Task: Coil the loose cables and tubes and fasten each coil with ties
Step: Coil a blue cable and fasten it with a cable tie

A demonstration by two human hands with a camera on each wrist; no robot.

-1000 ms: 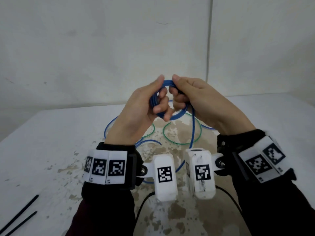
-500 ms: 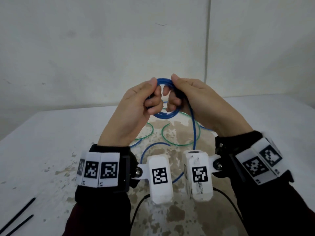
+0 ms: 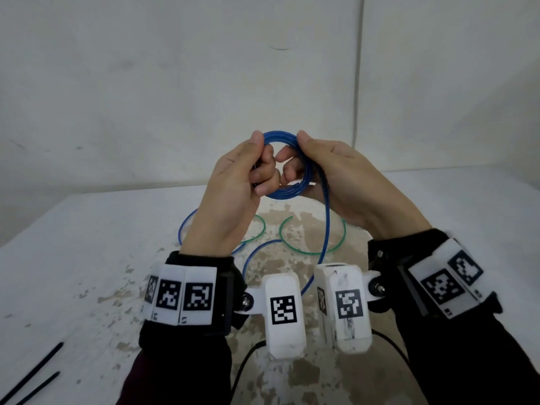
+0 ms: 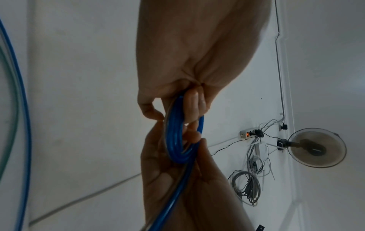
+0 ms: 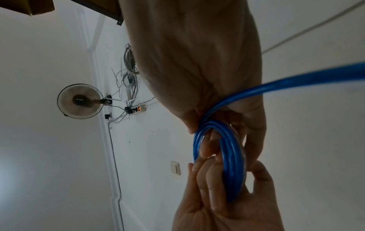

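A small coil of blue tube (image 3: 287,168) is held up in the air above the surface (image 3: 87,244), between the two hands and in front of the wall. The coil has several turns lying close together, as the left wrist view (image 4: 177,134) and the right wrist view (image 5: 227,157) both show. The left hand (image 3: 230,197) holds the coil's left side: its grip is pinched on the tube, thumb at the top of the ring and fingers curled through the middle. The right hand (image 3: 344,182) holds the right side in the same way, its grip pinched on the tube with the thumb on top and curled fingers inside the ring. The knuckles of the two hands meet in the centre of the coil. From the right side of the coil a loose length of the blue tube hangs down between the wrists and runs in wide curves over the surface below. A green tube (image 3: 309,247) lies there too, in open loops under the hands, crossing the loose blue length. Two black ties (image 3: 32,378) lie side by side on the surface at the near left, well apart from the tubes. The surface is white with worn brown patches.
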